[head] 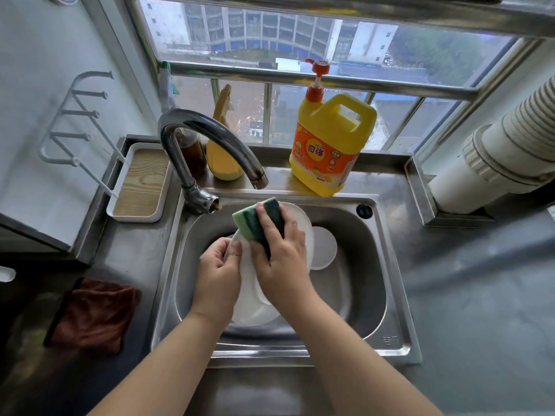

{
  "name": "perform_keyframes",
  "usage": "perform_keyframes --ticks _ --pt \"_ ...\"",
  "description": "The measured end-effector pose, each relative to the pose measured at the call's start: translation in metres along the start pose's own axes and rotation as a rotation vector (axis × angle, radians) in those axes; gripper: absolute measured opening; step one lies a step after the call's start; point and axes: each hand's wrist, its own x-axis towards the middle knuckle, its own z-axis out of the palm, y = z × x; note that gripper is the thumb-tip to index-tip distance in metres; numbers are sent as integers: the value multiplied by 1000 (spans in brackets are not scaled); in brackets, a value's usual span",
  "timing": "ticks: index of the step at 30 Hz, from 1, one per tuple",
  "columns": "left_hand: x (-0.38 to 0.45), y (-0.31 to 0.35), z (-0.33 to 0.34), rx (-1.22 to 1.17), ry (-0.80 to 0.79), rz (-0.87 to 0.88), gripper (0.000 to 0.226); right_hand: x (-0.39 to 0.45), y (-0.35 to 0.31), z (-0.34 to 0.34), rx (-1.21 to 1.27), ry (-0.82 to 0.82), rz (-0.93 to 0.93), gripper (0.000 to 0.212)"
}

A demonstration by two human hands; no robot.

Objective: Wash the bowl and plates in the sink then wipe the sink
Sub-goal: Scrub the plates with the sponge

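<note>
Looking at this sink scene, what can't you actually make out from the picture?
All in the head view:
- Lower white dishes in the steel sink: both hands and the tilted white plate cover them, so their count and kind are unclear.
- Sink drain: hidden under the dishes.
- Small print on the yellow detergent jug: too small.
- Dark bottle: partly behind the curved chrome faucet.

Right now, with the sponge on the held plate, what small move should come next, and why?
Probably sweep the sponge down across the plate. The right hand presses it near the plate's upper part, the left hand grips the left rim, and white dishes wait in the sink; no water visibly runs from the faucet.
</note>
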Motion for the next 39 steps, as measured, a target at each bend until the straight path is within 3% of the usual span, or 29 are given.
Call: perform_keyframes --ticks 3,7,9,17,24,29,33,35,39 --pt "-1 1 -4 -7 29 -39 28 9 15 -4 -47 62 -32 53" --pt "-5 5 -3 25 38 -35 31 32 45 -25 -12 87 360 53" --pt "-5 6 -3 45 32 -19 30 34 44 -30 33 65 460 53" --pt "6 9 -3 28 25 -9 29 12 3 -10 10 37 101 58" --pt "-1 9 -4 22 14 -48 30 37 45 -32 -24 44 445 55" --pt "7 6 1 69 29 3 29 8 -4 -4 -33 33 132 57" --pt "7 7 -2 -14 23 -51 28 8 -5 3 -41 45 42 55" --pt "7 9 -3 -38 36 -62 28 17 7 -3 -35 88 75 54" --pt "2 9 -10 -71 50 -83 29 42 50 -27 -9 38 382 55"
